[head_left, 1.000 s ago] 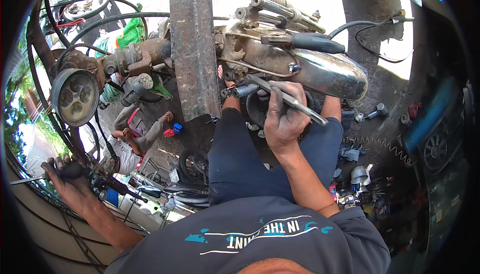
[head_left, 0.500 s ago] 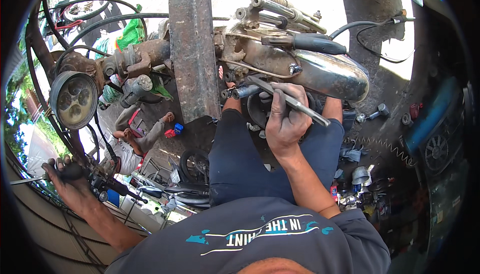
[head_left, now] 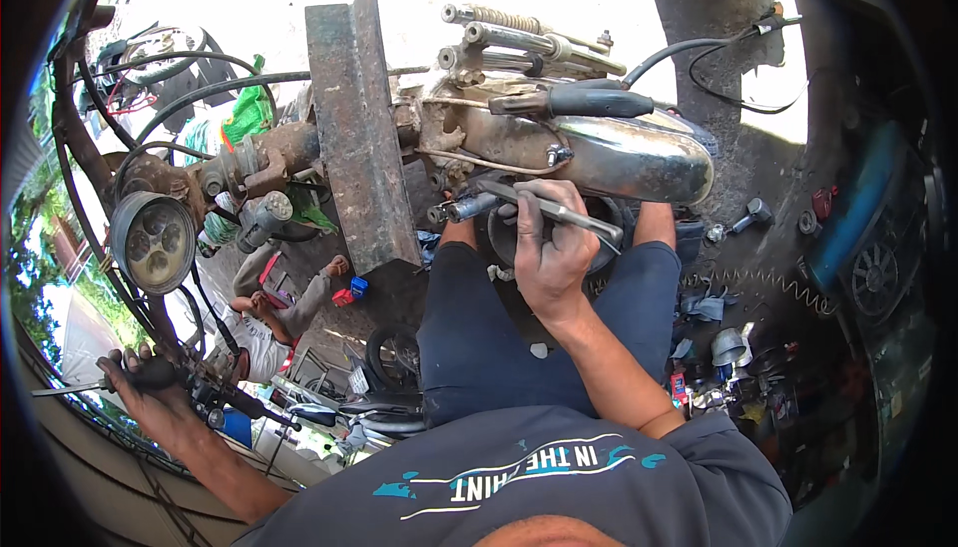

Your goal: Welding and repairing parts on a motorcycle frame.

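Observation:
My right hand point(head_left: 551, 273) is closed round a grey flat metal bar point(head_left: 577, 216) that looks like a chisel. The bar lies slanted across the fingers, its upper left end close to a short dark metal tube point(head_left: 471, 208) below the frame. Far to the left, my left hand point(head_left: 150, 402) is wrapped round a black handlebar grip point(head_left: 155, 372), beside a thin silver lever point(head_left: 70, 388). A rusty angle iron point(head_left: 361, 128) stands across the motorcycle frame between the hands. On the chrome fender point(head_left: 639, 153) rests a black-handled welding electrode holder point(head_left: 599, 101).
A round headlight point(head_left: 154, 244) hangs at the left. Shock absorbers point(head_left: 519, 43) rise behind the frame. A cable point(head_left: 699, 46) runs off right. Behind my right knee lie a hammer point(head_left: 750, 216), coiled hose point(head_left: 758, 277) and parts. Another person point(head_left: 269, 332) sits at lower left.
The view has shifted, so the motorcycle stands a little farther left in it. My right hand has moved slightly left with the bar, which lies a bit flatter. The left hand keeps its grip.

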`<state>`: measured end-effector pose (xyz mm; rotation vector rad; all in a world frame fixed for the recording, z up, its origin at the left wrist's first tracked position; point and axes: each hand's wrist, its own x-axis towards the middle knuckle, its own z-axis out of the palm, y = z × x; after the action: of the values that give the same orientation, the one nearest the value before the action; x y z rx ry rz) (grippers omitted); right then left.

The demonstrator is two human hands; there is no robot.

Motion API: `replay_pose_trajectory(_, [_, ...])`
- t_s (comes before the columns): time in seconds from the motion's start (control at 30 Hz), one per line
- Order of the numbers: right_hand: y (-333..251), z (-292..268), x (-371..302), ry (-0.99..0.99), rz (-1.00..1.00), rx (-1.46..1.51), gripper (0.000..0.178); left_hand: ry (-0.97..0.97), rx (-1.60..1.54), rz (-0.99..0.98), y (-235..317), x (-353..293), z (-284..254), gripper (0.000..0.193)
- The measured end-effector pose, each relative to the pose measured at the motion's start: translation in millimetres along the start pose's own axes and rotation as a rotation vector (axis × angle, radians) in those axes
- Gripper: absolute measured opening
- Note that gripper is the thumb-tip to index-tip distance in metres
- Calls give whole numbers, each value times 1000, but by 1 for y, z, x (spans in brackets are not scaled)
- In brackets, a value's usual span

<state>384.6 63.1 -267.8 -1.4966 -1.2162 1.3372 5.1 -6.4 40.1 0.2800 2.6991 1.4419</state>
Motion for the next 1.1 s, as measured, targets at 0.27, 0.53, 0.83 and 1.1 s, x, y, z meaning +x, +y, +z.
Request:
replay_pose_trajectory(0.27, [3, 0, -3, -10, 42, -14, 11, -66, -12, -11, -6, 14, -13, 55])
replay_pose_trajectory(0.53, [-4, -4, 4, 12, -4, -26, 10, -41, 14, 17, 3, 3, -6, 53])
replay_pose_trajectory(0.83, [-5, -2, 6, 62, -148, -26, 7, -35, 39, 34, 2, 1, -1, 55])
replay_pose_trajectory(1.1, [0, 5, 4, 57, -77, 54, 6, -53, 24, 42, 1, 4, -3, 57])
